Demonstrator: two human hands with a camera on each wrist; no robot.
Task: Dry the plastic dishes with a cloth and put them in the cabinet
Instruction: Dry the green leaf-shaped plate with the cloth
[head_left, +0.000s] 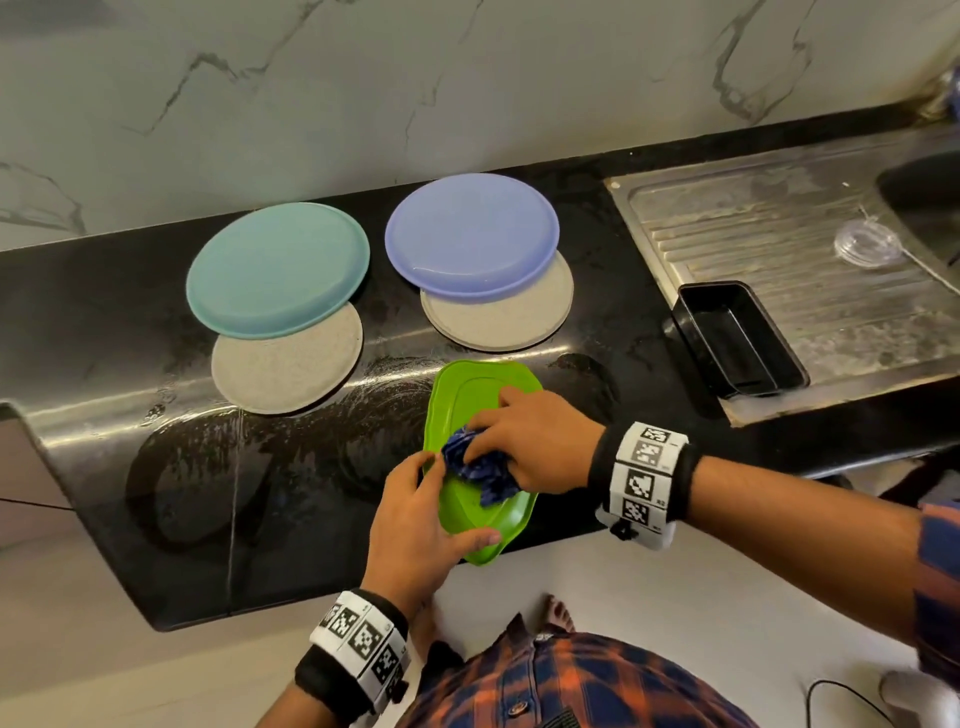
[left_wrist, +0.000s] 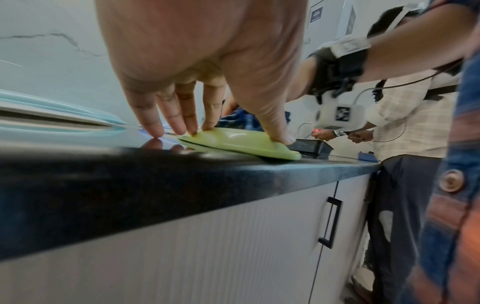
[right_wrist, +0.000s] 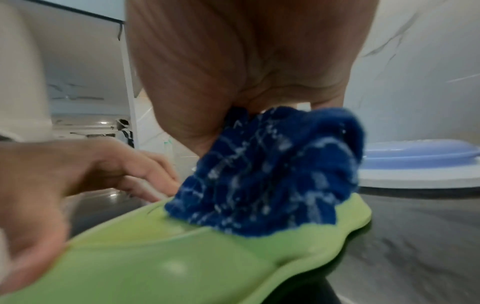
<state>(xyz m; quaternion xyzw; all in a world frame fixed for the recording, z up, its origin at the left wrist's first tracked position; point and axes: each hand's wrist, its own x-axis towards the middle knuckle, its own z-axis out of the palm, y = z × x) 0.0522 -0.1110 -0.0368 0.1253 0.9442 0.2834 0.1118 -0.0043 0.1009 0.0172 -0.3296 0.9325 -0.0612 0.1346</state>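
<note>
Green dish (head_left: 470, 395) is mid-wipe: right hand (head_left: 540, 441) clutches the blue cloth (head_left: 480, 467), left hand (head_left: 415, 525) pinches its rim. Four other plates wait on the desk (head_left: 156, 364); none looks shelved.

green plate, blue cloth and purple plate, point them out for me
green plate (head_left: 467, 379), head view, far rim area
blue cloth (right_wrist: 272, 170), right wrist view, middle of the bunched fabric
purple plate (head_left: 470, 234), head view, centre of its top face

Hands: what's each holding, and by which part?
Right hand grips the bunched blue cloth from above. Left hand holds the green dish by its near left rim.
</note>
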